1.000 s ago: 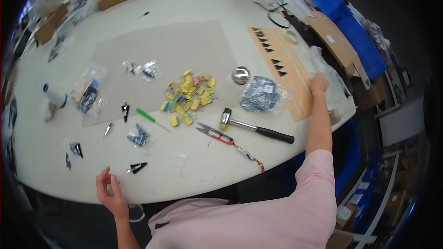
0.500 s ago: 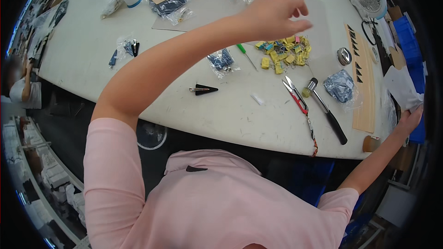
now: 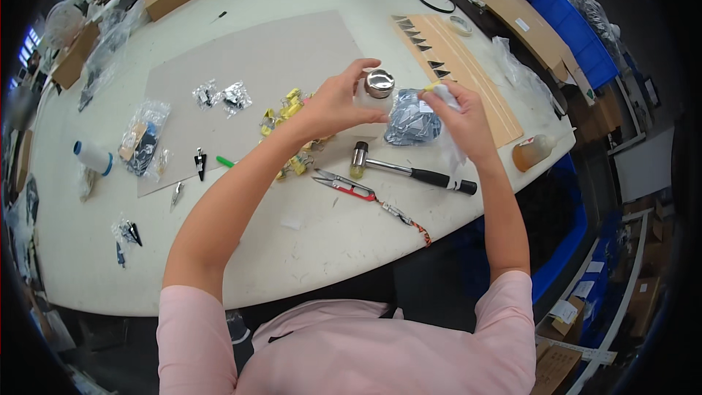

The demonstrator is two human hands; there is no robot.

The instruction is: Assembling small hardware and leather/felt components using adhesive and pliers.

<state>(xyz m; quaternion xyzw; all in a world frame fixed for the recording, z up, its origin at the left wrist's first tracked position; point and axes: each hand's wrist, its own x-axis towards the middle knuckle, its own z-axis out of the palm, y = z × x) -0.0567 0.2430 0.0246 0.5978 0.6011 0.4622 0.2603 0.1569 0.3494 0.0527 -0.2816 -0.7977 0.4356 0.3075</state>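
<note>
My left hand is curved round a translucent bottle with a shiny metal top, thumb on the near side and fingers on the far side. To its right, my right hand pinches a crumpled white cloth that hangs below the fingers. Under and between the hands lies a clear bag of grey-blue pieces. Yellow binder clips are heaped beside my left forearm, which partly hides them. A hammer and red-handled thread snips lie nearer to me.
A wooden board with black triangles runs along the right, near an amber bottle. On the left are a thread cone, a bagged bundle and a black clip. Blue bins stand behind the right edge.
The view has swung right. My left hand has come down from above the yellow clips onto the metal-topped bottle. My right hand has brought the white cloth from the far right over the table.
</note>
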